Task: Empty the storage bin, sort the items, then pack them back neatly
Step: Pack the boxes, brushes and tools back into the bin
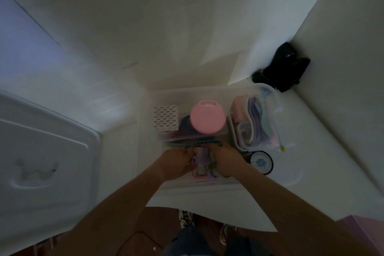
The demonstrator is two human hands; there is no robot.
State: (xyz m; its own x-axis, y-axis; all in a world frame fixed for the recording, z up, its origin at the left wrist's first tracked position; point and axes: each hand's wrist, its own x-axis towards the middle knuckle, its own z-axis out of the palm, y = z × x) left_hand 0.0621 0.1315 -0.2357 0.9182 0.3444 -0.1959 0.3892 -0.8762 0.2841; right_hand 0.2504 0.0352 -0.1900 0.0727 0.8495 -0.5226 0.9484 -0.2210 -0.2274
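Both hands down in the clear plastic storage bin (199, 185) on a white counter (311, 151), gripping a cluster of small pastel items (200, 163).

Head view, dim and blurry: left hand (176, 164) and right hand (225, 161) have fingers curled on either side of the pink-and-lilac cluster at the bin's near end; what the items are, cannot tell. Just beyond the hands a teal-edged comb-like strip (193, 144) lies across the bin. Farther in, a round pink ball-shaped container (208, 118) sits beside a white lattice-pattern holder (165, 117). Right of the bin, a clear lidded tub of pastel pieces (256, 118); near it a round black-rimmed disc (261, 162). Black bag (284, 67) in the far corner.
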